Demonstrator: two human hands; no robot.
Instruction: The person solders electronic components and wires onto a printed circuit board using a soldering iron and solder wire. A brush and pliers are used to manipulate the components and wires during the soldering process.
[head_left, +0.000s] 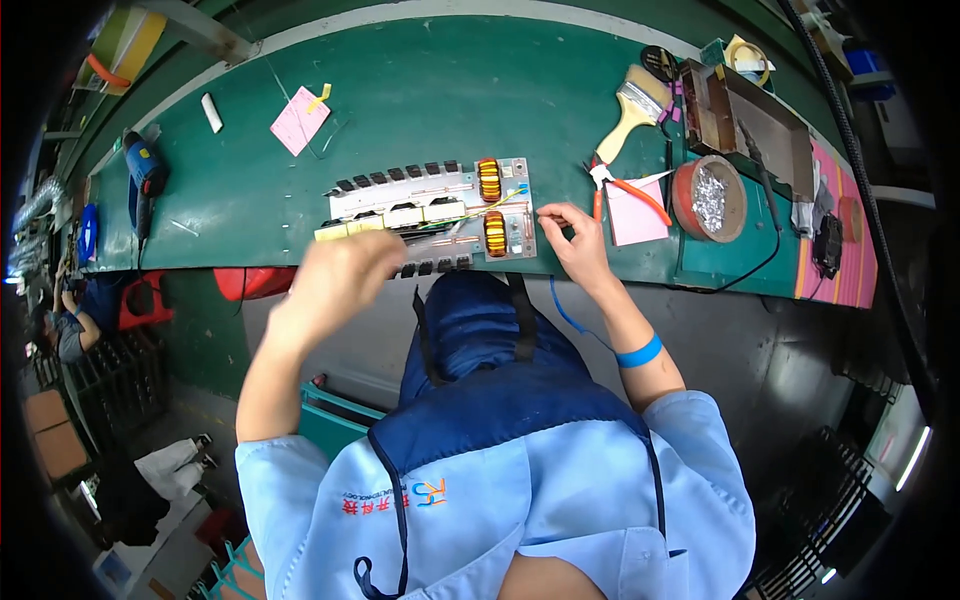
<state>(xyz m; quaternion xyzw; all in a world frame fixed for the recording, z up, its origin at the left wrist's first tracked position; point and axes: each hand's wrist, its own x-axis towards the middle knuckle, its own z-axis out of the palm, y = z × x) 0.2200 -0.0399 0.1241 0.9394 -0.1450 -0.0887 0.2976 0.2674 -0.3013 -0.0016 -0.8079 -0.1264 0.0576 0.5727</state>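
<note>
A grey circuit board with two copper-wound coils, black parts along its edges and coloured wires lies on the green bench. My left hand is blurred, raised over the board's near left corner; whether it holds anything is unclear. My right hand rests at the board's right edge, fingers curled, pinching close to the board. A blue wrist strap with a cord is on my right forearm.
Red-handled pliers and a pink sheet lie right of the board. A paintbrush, a round red tub of metal bits and a brown tray stand further right. A blue power screwdriver is at far left.
</note>
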